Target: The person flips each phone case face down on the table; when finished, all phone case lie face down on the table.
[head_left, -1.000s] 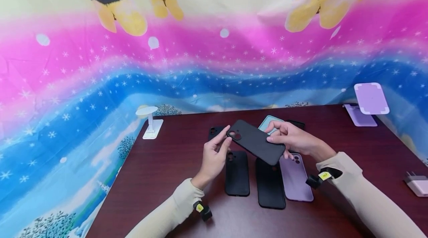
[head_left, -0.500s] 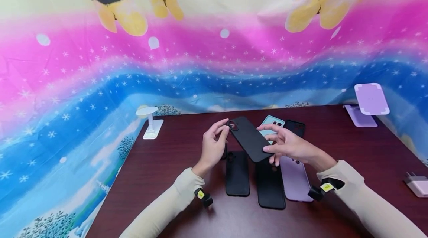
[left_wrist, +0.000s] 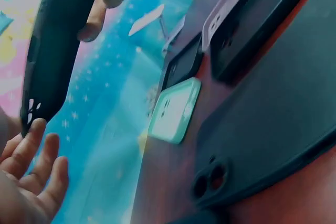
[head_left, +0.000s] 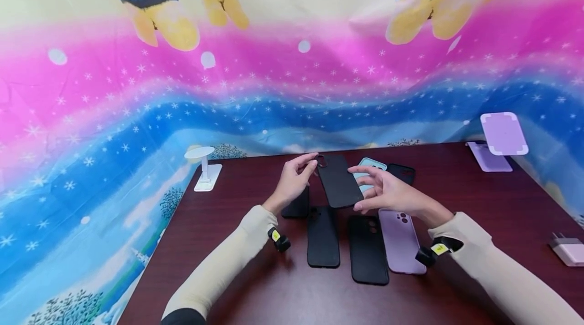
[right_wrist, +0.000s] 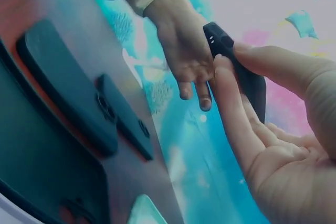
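A black phone case [head_left: 341,183] with a round-edged camera cutout is held up above the table, tilted, between both hands. My left hand [head_left: 294,178] pinches its upper left corner beside the cutout, thumb and forefinger together. At the lower right edge, my right hand [head_left: 388,190] grips the same case between thumb and fingers. The right wrist view shows the case [right_wrist: 244,74] nearly edge-on, small slots at its end. Beneath it lie a black case [head_left: 323,239], another black case [head_left: 368,251] and a lilac case [head_left: 402,244].
Behind the hands lie a mint case [head_left: 365,183] and a dark case [head_left: 402,174]; another dark case [head_left: 296,204] is left of them. A white stand [head_left: 207,178], a lilac stand [head_left: 504,135] and a charger plug [head_left: 568,250] stand around the table.
Both hands have raised the black phone case and turned it from slanting sideways to more upright. The right hand's hold has slid to its lower right edge.
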`<control>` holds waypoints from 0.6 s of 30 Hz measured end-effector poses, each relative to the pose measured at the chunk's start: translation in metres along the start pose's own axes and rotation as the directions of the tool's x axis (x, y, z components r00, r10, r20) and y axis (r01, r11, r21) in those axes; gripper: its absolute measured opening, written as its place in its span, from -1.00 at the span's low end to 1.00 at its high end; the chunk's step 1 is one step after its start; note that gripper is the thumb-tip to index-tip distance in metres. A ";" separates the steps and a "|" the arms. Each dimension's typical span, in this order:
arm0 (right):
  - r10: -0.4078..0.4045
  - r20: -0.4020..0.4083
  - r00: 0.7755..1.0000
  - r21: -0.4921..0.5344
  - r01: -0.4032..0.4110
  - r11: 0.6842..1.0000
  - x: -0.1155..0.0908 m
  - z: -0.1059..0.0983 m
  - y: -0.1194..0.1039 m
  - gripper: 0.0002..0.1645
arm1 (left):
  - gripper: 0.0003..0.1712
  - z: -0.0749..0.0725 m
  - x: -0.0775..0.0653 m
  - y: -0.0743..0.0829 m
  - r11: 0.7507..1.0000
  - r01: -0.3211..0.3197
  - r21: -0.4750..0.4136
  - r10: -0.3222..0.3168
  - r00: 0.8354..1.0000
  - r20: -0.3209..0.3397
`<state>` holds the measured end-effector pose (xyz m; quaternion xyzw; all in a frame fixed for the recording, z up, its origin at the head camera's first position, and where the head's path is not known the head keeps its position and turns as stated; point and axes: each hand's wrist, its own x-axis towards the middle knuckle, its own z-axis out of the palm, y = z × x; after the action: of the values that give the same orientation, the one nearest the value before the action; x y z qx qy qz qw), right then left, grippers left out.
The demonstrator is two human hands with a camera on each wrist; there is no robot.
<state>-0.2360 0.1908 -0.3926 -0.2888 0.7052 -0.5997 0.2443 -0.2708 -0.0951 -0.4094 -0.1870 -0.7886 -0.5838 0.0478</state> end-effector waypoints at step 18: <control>-0.037 -0.141 0.989 -0.626 -0.060 0.778 0.083 -0.031 0.043 -0.03 | -0.44 -0.006 0.073 -0.052 0.940 0.239 0.244 -0.270 0.957 0.102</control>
<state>-0.3214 0.1591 -0.4303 -0.3050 0.8823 -0.3481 0.0857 -0.3571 -0.0964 -0.4327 -0.1152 -0.8696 -0.4763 -0.0600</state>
